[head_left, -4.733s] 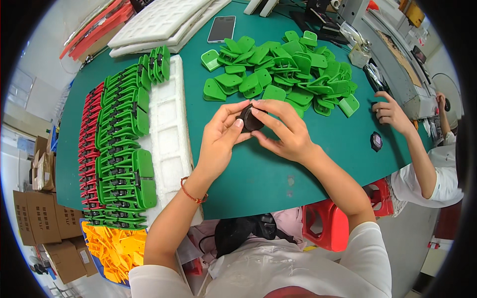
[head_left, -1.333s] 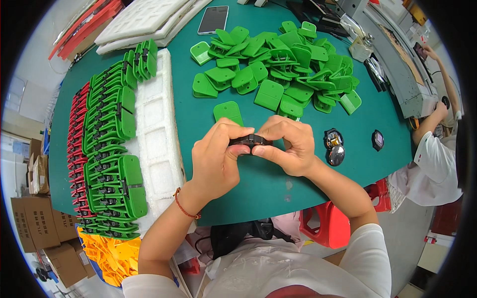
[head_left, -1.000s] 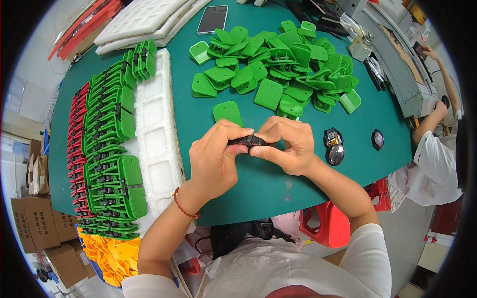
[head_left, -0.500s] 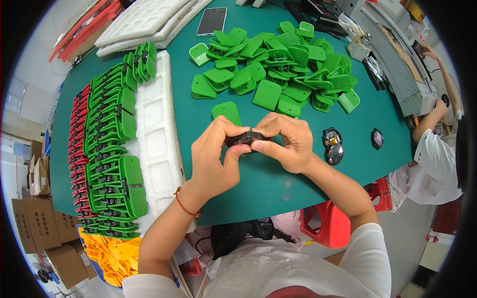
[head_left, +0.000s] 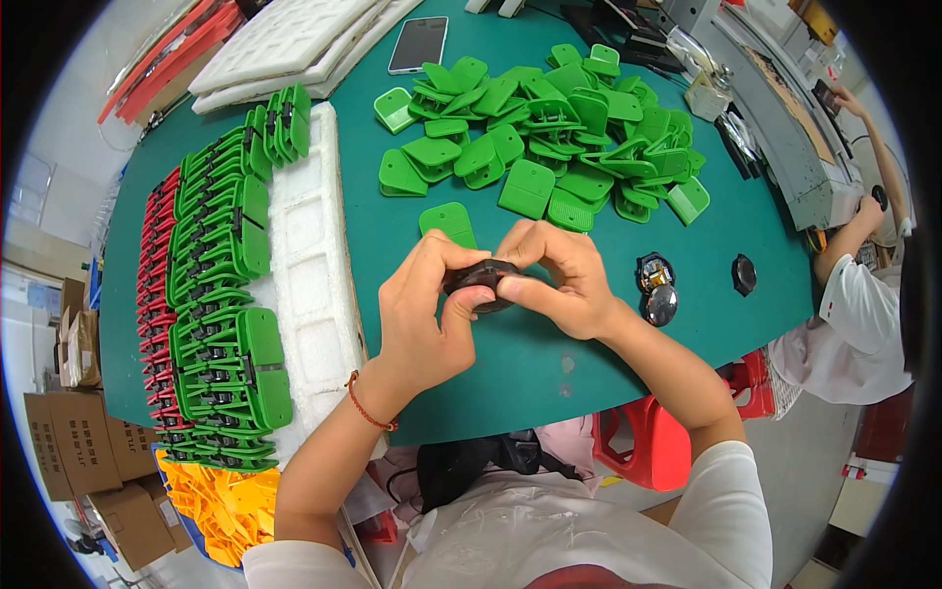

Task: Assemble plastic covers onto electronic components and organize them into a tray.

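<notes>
Both hands meet over the green table, pinching one small black round case between fingers and thumbs. My left hand grips its left side, closed, thumb below and forefinger on top. My right hand is closed on the right side, its thumb pressed against the face. A green clip lies just beyond my left fingertips. To the right sit an opened round device with its inner parts showing, a shiny round piece touching it, and a dark many-sided piece farther right.
A heap of green clips covers the far middle, near a phone. On the left, a white foam tray holds rows of green and red clips. Orange pieces fill a bin below. Another person's arm is at right.
The black case has turned slightly in my fingers, showing more of its round face. My right fingers have shifted a little. The lit display on the far-right piece now looks dark.
</notes>
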A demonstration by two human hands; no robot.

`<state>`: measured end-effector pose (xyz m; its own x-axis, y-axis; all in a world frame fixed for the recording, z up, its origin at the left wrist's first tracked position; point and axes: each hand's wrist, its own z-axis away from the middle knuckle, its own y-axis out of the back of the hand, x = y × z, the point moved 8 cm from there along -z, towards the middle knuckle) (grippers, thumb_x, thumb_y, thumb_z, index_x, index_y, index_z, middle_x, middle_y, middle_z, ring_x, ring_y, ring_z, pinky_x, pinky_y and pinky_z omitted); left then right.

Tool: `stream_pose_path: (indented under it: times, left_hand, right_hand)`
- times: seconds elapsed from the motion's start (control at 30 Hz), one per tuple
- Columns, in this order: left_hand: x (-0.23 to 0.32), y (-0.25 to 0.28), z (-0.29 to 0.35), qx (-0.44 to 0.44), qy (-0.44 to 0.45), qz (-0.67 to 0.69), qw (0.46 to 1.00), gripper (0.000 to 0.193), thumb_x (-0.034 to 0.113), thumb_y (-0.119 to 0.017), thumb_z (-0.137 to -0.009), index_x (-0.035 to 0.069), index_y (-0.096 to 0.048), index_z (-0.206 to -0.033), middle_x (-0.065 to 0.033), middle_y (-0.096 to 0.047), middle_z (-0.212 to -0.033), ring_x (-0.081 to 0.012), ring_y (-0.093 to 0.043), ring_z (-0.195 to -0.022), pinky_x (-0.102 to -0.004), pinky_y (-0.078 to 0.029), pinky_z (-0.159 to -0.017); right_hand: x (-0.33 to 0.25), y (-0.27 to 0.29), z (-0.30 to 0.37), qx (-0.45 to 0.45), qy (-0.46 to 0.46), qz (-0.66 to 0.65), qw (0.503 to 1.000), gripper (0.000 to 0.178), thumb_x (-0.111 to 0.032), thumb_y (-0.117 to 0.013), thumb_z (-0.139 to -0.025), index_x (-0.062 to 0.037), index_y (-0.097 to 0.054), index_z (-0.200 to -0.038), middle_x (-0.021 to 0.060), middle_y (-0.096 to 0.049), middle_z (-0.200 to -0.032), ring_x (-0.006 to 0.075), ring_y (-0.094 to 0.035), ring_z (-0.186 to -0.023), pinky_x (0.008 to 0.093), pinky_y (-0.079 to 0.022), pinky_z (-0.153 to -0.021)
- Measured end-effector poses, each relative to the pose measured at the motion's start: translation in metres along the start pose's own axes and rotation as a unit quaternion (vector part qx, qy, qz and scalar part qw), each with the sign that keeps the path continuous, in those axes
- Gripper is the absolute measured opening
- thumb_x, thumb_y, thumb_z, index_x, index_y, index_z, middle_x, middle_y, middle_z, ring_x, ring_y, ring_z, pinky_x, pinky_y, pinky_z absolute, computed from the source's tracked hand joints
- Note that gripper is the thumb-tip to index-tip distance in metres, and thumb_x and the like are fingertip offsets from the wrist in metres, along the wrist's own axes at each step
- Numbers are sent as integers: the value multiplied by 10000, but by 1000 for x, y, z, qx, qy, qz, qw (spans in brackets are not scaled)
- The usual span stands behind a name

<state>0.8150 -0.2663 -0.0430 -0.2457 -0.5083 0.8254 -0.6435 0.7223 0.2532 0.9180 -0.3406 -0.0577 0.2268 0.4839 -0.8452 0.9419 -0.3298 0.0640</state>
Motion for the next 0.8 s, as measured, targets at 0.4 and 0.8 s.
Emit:
stream_pose_path:
  times: [0.4,0.8]
  left_hand:
    - [-49,4,-3,43,259,381,887,233,150,-470,-943,-14,-449,-1107,-130,-578,-1017,-212,-605,-872,-325,-526,-720]
    - [-62,12,-4,80,191,570,795,248,26,-528,-883,65,-452,-1116,-84,-497,-1104,-256,-483,-1116,-422,-381,-1017]
  right_hand:
    - [7,31,-10,75,-16,630,773,459,-111,-697,-700,-5,-502,-1101,163,-468,-1206,336,-368,-1200,458,-292,-960]
    - [-1,43,-5,153,32,166,974,405,132,-638,-693,12,-532,-1066,78,-479,-980,190,-539,-982,313,-526,-830]
